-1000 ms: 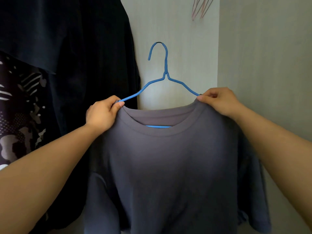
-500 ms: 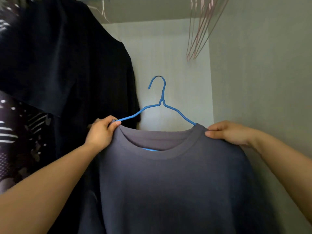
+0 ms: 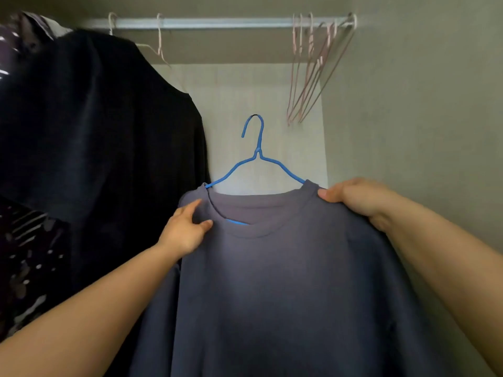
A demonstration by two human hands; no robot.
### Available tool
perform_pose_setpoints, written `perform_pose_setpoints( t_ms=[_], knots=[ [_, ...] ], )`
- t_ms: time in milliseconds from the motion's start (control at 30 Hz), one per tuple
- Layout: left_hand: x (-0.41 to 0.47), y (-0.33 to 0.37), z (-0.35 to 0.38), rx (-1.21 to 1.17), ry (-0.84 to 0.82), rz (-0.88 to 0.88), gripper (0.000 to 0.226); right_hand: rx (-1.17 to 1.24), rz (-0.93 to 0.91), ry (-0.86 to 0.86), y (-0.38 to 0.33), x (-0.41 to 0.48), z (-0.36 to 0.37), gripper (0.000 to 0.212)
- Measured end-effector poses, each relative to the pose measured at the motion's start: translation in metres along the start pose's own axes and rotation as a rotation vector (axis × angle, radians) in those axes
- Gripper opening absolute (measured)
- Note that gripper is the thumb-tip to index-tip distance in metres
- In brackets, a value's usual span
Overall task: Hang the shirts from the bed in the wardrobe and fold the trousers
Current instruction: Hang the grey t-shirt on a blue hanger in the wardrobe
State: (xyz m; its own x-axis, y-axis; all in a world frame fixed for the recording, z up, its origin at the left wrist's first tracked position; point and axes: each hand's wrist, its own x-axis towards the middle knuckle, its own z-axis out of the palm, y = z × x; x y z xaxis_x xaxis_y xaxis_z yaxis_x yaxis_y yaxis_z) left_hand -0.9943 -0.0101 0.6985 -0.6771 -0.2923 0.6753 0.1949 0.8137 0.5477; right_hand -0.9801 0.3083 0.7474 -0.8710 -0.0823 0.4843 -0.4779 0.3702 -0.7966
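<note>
While we hold the grey shirt [image 3: 285, 281] up inside the wardrobe, it sits on a blue hanger [image 3: 257, 148]. The hanger's two arms run into the collar and its lower bar shows through the neck opening. The hook points upward, touches nothing and stands well below the rail [image 3: 217, 23], so the shirt is not yet hung.

Our right hand [image 3: 356, 200] grips the shirt at the shoulder just beside the collar. Its fingers are curled over the top of the fabric and the thumb presses on the front. Our left hand [image 3: 185, 232] rests on the opposite shoulder. Its fingers lie loosely extended on the cloth and the thumb touches the fabric just beside the collar band; it is not closed around anything.

A dark garment [image 3: 95, 131] hangs from the rail to the left, just beside the shirt. A patterned garment [image 3: 27, 254] hangs further left, partly behind the dark one. A bunch of pink hangers [image 3: 310, 72] hangs at the right end of the rail, near the side wall [image 3: 422, 104]. We see the pale back wall [image 3: 236, 91] behind the hook.
</note>
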Motion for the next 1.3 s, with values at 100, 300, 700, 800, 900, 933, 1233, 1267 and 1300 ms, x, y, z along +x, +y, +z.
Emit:
perform_pose_setpoints(
  t_ms=[100, 300, 700, 800, 900, 933, 1233, 1267, 1300],
  knots=[
    [-0.002, 0.025, 0.006, -0.085, -0.008, 0.026, 0.057, 0.068, 0.021, 0.052, -0.024, 0.000, 0.016, 0.023],
    [-0.034, 0.076, 0.032, -0.333, -0.052, 0.088, 0.053, 0.123, -0.041, 0.161, -0.068, 0.005, 0.047, 0.016],
    [-0.035, 0.123, -0.028, -0.435, -0.157, 0.244, 0.060, 0.300, -0.122, 0.336, -0.125, 0.034, 0.061, 0.027],
    [-0.032, 0.128, -0.042, -0.170, -0.123, 0.291, 0.074, 0.365, -0.138, 0.359, -0.143, 0.045, 0.061, 0.029],
    [-0.035, 0.133, -0.053, 0.032, -0.120, 0.271, 0.090, 0.369, -0.163, 0.357, -0.162, 0.052, 0.060, 0.026],
    [-0.037, 0.135, -0.056, 0.051, -0.122, 0.252, 0.091, 0.366, -0.173, 0.361, -0.168, 0.055, 0.060, 0.024],
    [-0.021, 0.134, -0.079, 0.293, 0.066, 0.247, 0.026, 0.416, -0.201, 0.359, -0.206, 0.072, 0.070, 0.027],
    [-0.017, 0.131, -0.083, 0.281, 0.089, 0.238, 0.025, 0.428, -0.199, 0.353, -0.209, 0.074, 0.071, 0.026],
    [-0.014, 0.128, -0.087, 0.254, 0.112, 0.230, 0.021, 0.423, -0.195, 0.351, -0.211, 0.077, 0.071, 0.024]
  ],
)
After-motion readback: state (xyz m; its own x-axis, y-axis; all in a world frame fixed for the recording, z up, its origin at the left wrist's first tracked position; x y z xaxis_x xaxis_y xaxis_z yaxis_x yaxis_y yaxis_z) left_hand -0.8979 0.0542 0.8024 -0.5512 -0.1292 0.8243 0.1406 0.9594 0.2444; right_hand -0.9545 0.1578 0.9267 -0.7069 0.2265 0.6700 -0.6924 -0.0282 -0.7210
